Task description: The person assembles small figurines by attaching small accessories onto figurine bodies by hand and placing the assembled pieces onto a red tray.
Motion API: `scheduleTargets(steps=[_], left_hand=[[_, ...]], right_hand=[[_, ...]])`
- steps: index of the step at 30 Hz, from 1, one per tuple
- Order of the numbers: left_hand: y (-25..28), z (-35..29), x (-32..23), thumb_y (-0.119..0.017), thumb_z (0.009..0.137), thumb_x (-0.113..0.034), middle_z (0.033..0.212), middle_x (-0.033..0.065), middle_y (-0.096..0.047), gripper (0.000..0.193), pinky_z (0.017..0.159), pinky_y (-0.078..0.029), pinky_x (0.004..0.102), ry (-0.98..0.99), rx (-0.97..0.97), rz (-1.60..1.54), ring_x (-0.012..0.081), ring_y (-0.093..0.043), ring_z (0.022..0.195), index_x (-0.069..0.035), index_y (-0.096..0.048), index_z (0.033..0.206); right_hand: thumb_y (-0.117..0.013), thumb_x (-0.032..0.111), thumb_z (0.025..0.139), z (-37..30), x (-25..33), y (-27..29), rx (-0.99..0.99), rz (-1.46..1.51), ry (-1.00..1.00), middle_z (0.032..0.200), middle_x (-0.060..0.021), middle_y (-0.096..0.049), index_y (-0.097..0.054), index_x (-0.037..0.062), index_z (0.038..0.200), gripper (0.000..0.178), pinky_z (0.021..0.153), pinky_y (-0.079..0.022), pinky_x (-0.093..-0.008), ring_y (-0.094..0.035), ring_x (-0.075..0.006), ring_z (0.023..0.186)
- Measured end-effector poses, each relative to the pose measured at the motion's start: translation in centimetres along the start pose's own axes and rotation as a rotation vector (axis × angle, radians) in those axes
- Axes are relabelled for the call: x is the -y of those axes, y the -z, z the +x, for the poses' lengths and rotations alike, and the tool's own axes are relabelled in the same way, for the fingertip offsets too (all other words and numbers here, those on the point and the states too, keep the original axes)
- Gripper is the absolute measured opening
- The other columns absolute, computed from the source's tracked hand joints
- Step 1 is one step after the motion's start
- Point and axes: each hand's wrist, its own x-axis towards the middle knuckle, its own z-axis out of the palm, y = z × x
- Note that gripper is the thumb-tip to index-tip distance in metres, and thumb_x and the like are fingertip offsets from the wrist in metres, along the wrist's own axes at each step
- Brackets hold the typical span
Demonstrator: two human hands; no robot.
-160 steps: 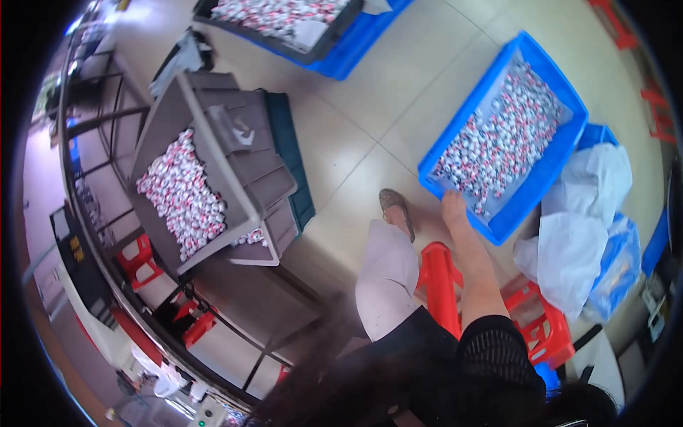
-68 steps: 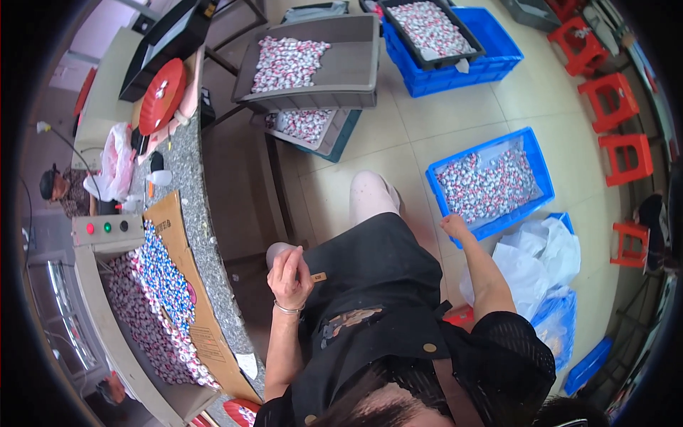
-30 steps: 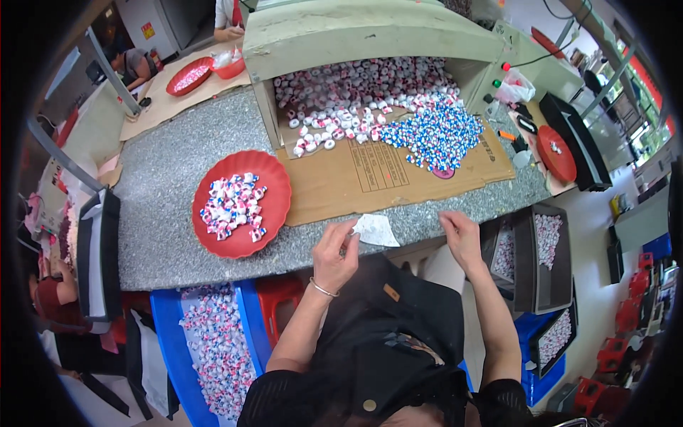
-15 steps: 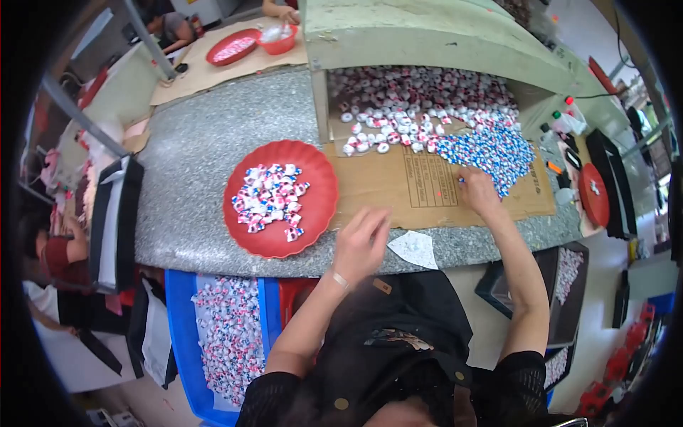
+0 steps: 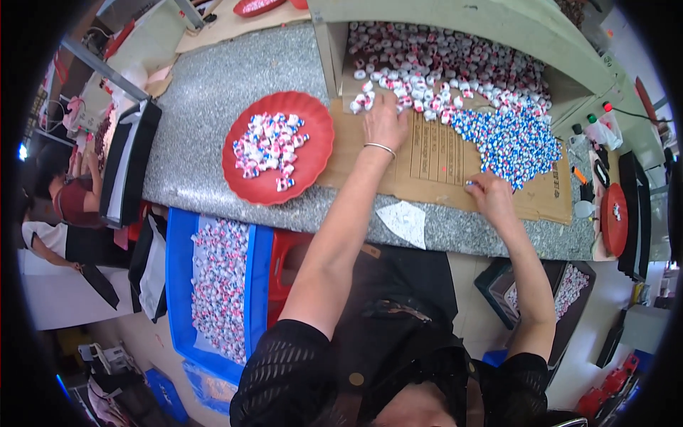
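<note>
While holding the left hand [image 5: 385, 127], in a finger grip impossible to tell, at white-and-pink pieces [image 5: 418, 96] on the far side of the cardboard [image 5: 427, 167], pinches a blue-and-white piece [image 5: 469, 183] in the right hand [image 5: 494, 197] over the cardboard's near side.

The countertop [image 5: 192, 128] looks like glossy stone, the sheet [image 5: 437, 160] matt cardboard.

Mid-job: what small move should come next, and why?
Probably have the left hand pick one of the white-and-pink pieces: it is at their near edge, while the right hand seems to pinch a small blue-and-white piece.
</note>
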Motion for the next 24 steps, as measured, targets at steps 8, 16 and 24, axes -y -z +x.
scheduleTargets(steps=[8, 16, 24], left_hand=[[12.8, -13.3, -0.8, -0.061, 0.089, 0.0, 0.105, 0.0029, -0.06, 0.034, 0.086, -0.046, 0.0224, 0.415, 0.453, -1.103, 0.0083, -0.057, 0.096, 0.001, -0.055, 0.122], [14.2, -19.1, 1.0, -0.058, 0.088, 0.007, 0.105, 0.0045, -0.058, 0.036, 0.083, -0.051, 0.0248, 0.49, 0.412, -1.35, 0.0119, -0.06, 0.094, 0.002, -0.052, 0.123], [13.4, -19.7, 1.8, -0.064, 0.083, 0.007, 0.102, 0.0047, -0.057, 0.033, 0.072, -0.054, 0.0217, 0.436, 0.339, -1.187, 0.0118, -0.062, 0.087, 0.001, -0.058, 0.114]], right_hand=[[-0.064, 0.005, 0.083, -3.2, 6.7, 1.5, 0.086, 0.268, -0.025, 0.085, -0.0167, -0.063, -0.065, -0.0006, 0.093, 0.012, 0.067, -0.049, -0.0392, -0.063, -0.0339, 0.076], [-0.061, 0.0, 0.078, -3.0, 11.5, -1.7, 0.201, 0.096, 0.295, 0.081, -0.0176, -0.058, -0.061, -0.002, 0.088, 0.01, 0.067, -0.05, -0.0442, -0.061, -0.0372, 0.077], [-0.054, -0.005, 0.071, -2.4, 12.1, -2.7, 0.317, -0.075, 0.401, 0.081, -0.0205, -0.055, -0.055, -0.0044, 0.079, 0.008, 0.066, -0.049, -0.0459, -0.06, -0.0389, 0.078]])
